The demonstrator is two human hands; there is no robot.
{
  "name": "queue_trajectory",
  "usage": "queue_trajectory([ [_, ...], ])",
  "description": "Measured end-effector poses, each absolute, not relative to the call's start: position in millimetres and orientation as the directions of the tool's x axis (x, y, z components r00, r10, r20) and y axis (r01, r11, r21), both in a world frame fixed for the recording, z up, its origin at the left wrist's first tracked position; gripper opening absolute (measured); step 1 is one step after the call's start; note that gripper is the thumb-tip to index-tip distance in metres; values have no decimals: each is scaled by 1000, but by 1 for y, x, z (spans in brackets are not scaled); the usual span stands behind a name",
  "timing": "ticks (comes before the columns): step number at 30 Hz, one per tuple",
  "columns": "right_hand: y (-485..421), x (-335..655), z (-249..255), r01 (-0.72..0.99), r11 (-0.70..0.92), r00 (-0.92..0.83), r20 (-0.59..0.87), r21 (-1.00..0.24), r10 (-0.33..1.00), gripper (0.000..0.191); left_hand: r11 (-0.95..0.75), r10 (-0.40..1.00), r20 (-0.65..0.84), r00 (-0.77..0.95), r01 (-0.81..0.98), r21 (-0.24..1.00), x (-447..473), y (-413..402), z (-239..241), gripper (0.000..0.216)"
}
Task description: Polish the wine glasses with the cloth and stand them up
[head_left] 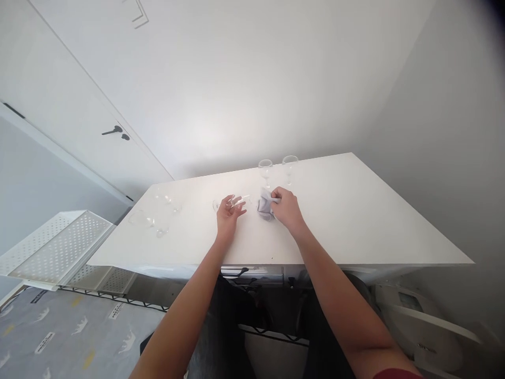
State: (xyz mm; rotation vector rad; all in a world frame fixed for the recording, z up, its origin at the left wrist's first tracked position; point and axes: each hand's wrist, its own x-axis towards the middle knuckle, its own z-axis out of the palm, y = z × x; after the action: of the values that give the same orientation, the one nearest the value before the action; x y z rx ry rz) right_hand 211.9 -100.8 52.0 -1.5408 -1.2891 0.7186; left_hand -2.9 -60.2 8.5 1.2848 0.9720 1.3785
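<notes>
A clear wine glass [236,201] lies on its side on the white table [355,221], and my left hand [229,213] curls around its stem, palm up. My right hand [287,209] grips a crumpled grey cloth [264,206] and presses it into the mouth of that glass. Two more stemmed glasses [265,169] [290,166] stand upright just behind my right hand, near the table's far edge.
Two clear glasses [168,201] [150,223] lie on their sides at the table's left end. A white perforated rack [59,242] stands left of the table. A door with a dark handle [114,130] is at the back left. A white appliance [418,326] sits on the floor at right.
</notes>
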Motion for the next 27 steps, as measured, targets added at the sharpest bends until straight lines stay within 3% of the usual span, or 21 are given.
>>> queue_trajectory([
  [8, -102, 195, 48, 209, 83, 180, 122, -974, 976, 12, -174, 966, 154, 206, 80, 981, -3, -62, 12, 61],
  [11, -108, 181, 45, 205, 114, 128, 142, -972, 982, 28, -180, 971, 166, 171, 72, 981, -5, -60, 12, 61],
  [14, -116, 174, 46, 221, 192, -48, 186, -956, 981, 51, -221, 964, 216, 157, 17, 975, -8, -59, 12, 65],
  [17, -121, 177, 50, 184, 233, -129, 212, -955, 969, 53, -272, 929, 262, 261, 2, 962, -9, -62, 16, 66],
  [21, -122, 190, 54, -82, 76, -201, 91, -994, 975, 55, -324, 895, 295, 334, 31, 946, -6, -70, 22, 61],
  [24, -123, 197, 57, -309, -73, -235, 2, -948, 972, 58, -344, 886, 317, 337, 20, 939, -4, -75, 24, 65],
  [27, -129, 200, 63, -316, -47, -274, 44, -948, 961, 54, -378, 889, 360, 284, 9, 926, -5, -80, 21, 68],
])
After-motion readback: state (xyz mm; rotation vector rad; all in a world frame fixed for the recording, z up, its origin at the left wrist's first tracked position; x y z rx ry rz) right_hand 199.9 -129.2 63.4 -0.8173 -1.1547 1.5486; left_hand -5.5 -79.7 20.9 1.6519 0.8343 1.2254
